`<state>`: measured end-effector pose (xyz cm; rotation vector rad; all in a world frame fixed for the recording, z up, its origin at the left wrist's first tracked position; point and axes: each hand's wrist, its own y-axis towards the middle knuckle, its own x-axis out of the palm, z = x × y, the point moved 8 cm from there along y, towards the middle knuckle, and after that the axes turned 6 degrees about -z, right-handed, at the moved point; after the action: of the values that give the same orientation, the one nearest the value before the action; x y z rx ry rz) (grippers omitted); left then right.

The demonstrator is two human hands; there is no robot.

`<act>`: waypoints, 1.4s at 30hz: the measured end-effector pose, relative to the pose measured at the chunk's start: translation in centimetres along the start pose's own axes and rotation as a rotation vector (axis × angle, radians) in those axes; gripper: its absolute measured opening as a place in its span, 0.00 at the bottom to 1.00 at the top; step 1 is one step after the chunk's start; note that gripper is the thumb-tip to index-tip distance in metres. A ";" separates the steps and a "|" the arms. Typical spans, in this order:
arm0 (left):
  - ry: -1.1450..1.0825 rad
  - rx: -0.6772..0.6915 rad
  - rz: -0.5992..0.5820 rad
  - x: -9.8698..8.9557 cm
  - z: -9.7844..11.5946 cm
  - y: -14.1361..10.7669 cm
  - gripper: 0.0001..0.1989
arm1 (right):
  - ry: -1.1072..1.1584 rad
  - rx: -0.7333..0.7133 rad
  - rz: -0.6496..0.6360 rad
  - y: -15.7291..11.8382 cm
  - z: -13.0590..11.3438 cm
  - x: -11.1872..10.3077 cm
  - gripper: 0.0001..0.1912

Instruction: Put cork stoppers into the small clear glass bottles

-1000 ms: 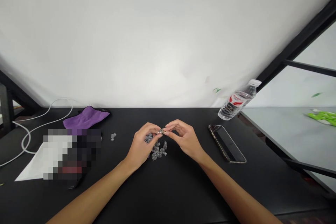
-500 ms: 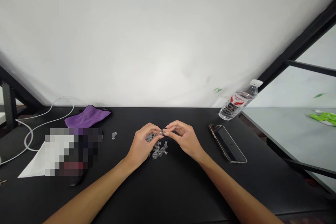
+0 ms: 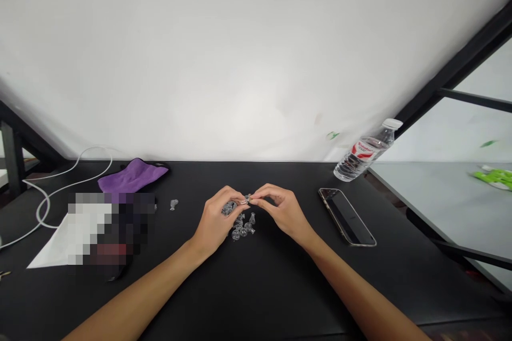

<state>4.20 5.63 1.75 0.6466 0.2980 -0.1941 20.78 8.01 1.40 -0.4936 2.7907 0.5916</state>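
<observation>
Between the fingertips of both hands is a tiny clear bottle [image 3: 245,200]. My left hand [image 3: 219,218] pinches it from the left with thumb and fingers. From the right, my right hand [image 3: 280,210] is closed in a pinch at its other end; a small brownish bit shows there, too small to name. Under and in front of the hands lies a loose pile of similar clear mini bottles [image 3: 243,232], with rounded bodies and narrow necks. Part of that pile is hidden by my left hand. One more clear mini bottle [image 3: 173,204] lies apart on the left.
On the black table [image 3: 248,293], a phone [image 3: 347,217] lies to the right, with a water bottle [image 3: 364,152] standing behind it. Purple cloth [image 3: 133,176], a white sheet [image 3: 52,253], a blurred-out patch and a white cable [image 3: 47,202] occupy the left. A pale wall rises behind.
Both hands stay nearly in place around the tiny bottle, with the right fingertips shifted slightly. More of the bottle shows between them. The camera view has moved a little.
</observation>
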 end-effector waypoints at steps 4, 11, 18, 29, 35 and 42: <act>0.067 0.031 -0.001 0.1 0.5 -0.1 0.01 | 0.061 0.061 -0.023 0.0 0.9 0.2 0.08; 0.125 0.090 -0.041 0.3 1.2 -0.2 0.03 | 0.064 0.145 -0.050 -0.3 1.5 0.4 0.10; 0.094 0.060 -0.063 0.5 0.7 0.0 0.04 | -0.018 0.060 -0.127 0.2 0.1 0.3 0.11; 0.339 -0.108 0.059 -1.9 -1.6 0.6 0.06 | -0.284 0.015 -0.200 -0.1 -0.3 -0.5 0.10; 0.355 -0.063 -0.113 -0.4 -1.0 0.6 0.07 | -0.473 0.028 -0.262 -0.5 0.5 0.4 0.06; 0.508 0.156 -0.376 2.8 1.9 -0.5 0.09 | -0.493 0.033 -0.169 0.0 0.5 -2.0 0.08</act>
<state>7.11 3.83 1.98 0.7871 0.9028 -0.4169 22.66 8.77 1.61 -0.4923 2.2643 0.5421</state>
